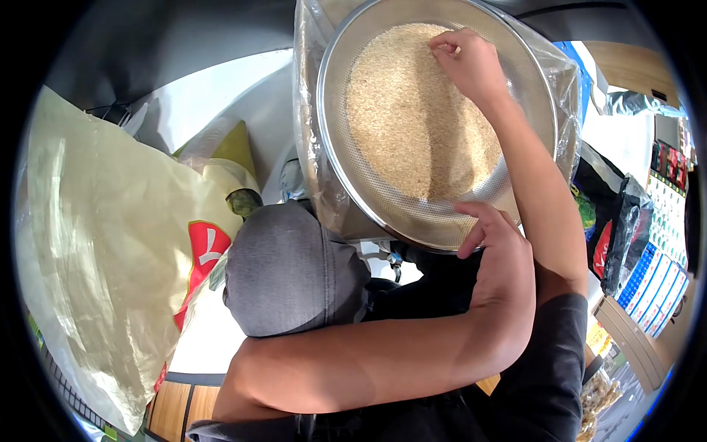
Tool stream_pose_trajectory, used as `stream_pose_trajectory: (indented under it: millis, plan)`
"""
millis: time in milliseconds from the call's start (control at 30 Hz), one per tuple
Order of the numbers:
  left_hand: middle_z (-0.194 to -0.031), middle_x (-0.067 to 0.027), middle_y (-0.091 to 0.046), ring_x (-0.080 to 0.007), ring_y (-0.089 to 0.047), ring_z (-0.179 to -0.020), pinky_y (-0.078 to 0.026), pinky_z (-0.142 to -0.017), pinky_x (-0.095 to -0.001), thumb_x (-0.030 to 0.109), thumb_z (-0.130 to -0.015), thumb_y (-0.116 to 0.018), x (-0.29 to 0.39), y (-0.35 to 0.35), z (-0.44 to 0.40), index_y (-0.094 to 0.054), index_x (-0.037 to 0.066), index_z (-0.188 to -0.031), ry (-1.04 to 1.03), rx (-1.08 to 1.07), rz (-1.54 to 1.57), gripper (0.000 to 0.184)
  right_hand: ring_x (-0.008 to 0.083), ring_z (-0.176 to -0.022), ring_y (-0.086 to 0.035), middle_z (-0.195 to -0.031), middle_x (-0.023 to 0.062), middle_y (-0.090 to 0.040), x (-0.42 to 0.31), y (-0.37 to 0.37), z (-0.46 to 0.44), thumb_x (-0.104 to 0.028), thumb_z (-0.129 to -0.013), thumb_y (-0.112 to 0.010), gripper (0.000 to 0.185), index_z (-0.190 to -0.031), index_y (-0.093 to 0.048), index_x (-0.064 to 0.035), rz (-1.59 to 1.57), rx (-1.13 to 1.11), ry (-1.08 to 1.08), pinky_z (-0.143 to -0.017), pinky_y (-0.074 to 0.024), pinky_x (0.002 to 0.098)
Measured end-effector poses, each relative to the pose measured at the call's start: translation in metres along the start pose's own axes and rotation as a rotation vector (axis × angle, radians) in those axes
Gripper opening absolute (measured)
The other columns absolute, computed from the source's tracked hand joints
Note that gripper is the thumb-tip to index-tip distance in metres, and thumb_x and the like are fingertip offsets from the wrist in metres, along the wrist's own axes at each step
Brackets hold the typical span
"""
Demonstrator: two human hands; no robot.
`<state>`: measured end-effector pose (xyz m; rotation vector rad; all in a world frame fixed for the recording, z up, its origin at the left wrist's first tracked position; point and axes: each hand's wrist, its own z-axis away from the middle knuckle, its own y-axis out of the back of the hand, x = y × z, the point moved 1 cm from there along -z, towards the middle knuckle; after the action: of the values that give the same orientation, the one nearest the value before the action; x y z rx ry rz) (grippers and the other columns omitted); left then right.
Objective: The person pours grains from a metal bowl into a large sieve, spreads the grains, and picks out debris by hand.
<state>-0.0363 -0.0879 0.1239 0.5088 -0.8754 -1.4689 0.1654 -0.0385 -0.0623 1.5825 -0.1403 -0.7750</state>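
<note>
A wide round metal sieve (401, 215) with fine mesh holds a broad layer of pale tan grain (398, 110) that looks like rice. It rests over a container lined with a clear plastic bag (324, 169). Over the far right part of the grain is my right hand (475, 66), thumb and fingertips pinched together; whatever they hold is too small to make out. My left hand (501, 258) hovers by the sieve's near right rim, bent at the wrist, its index finger and thumb apart and nothing visible between them. Shadows of the arm fall across the grain.
A large pale yellow plastic sack (110, 243) with a red mark stands at the left. My grey-trousered knee (287, 272) is close below the sieve. Dark packages (611, 214) and blue-and-white boxes (652, 287) line the right side. Wooden flooring (173, 409) shows at lower left.
</note>
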Motion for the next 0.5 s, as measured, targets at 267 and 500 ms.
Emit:
stream_pose_trajectory:
  millis: [267,500]
  plan:
    - [-0.099,-0.0116,-0.067,-0.0226,-0.063,-0.087,-0.046,-0.101,-0.0552,0.024,-0.095,-0.057,0.0019,-0.0006,0.0000,-0.075,0.006,-0.113,-0.002,0.012,-0.001,0.031,0.0271,-0.086,-0.071,-0.094,0.0105,-0.068,-0.0028,-0.0010,0.0017,-0.015,-0.089,-0.074,0.017,-0.105,-0.079,-0.0115,0.048,0.021,0.035,-0.082,-0.0570,0.0392]
    - [-0.106,-0.0130,-0.067,-0.0219,-0.063,-0.086,-0.045,-0.102,-0.0554,0.025,-0.096,-0.057,-0.0016,0.0015,0.0002,-0.074,0.006,-0.116,-0.040,-0.002,-0.030,0.033,0.0298,-0.086,-0.071,-0.096,0.0118,-0.068,-0.0010,-0.0027,0.0026,-0.014,-0.091,-0.072,0.017,-0.106,-0.077,-0.0101,0.092,0.029,0.054,-0.081,-0.0569,0.0406]
